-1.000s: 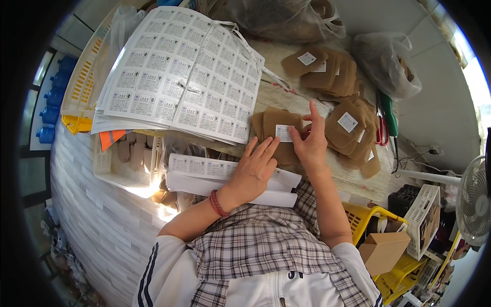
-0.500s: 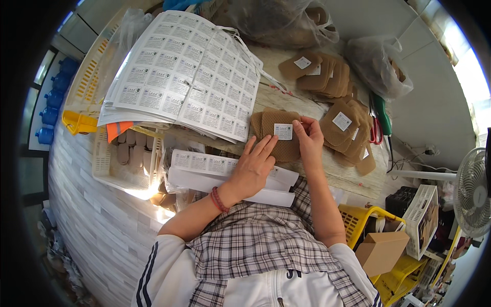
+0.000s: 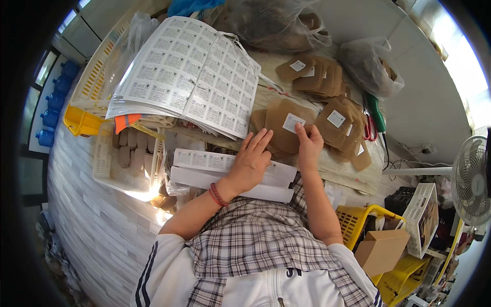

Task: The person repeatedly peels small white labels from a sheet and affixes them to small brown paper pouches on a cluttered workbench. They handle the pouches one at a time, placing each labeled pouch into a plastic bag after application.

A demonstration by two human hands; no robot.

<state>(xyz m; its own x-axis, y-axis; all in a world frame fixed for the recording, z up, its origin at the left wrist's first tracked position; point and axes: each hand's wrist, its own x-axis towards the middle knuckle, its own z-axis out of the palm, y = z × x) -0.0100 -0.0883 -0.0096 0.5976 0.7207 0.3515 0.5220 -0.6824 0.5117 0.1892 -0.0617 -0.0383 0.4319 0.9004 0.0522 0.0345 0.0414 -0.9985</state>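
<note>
A tan, textured, round-cornered pad [image 3: 280,134] with a white printed label [image 3: 293,123] lies tilted over a small stack of similar pads [image 3: 259,117]. My right hand [image 3: 310,148] pinches the pad's right edge, its thumb over the label's corner. My left hand [image 3: 249,166] is open beside the pad's lower left, its fingers stretched out and lying off the label. Under the left hand, long label strips [image 3: 204,161] and white backing strips lie at the table's near edge. More labelled pads [image 3: 341,128] are spread in a pile just right of my right hand.
Large label sheets [image 3: 189,71] cover the table's left. Another labelled pad pile [image 3: 322,74] sits behind, near plastic bags [image 3: 372,66]. Red-handled scissors [image 3: 370,128] and a green-handled tool [image 3: 376,112] lie at right. A basket of brown pieces [image 3: 130,153] stands left; a fan [image 3: 470,181] stands right.
The labelled pad has turned and shifted slightly right over the stack, held by my right hand. My left fingers have come off the label and drawn back. The whole view has shifted a little.
</note>
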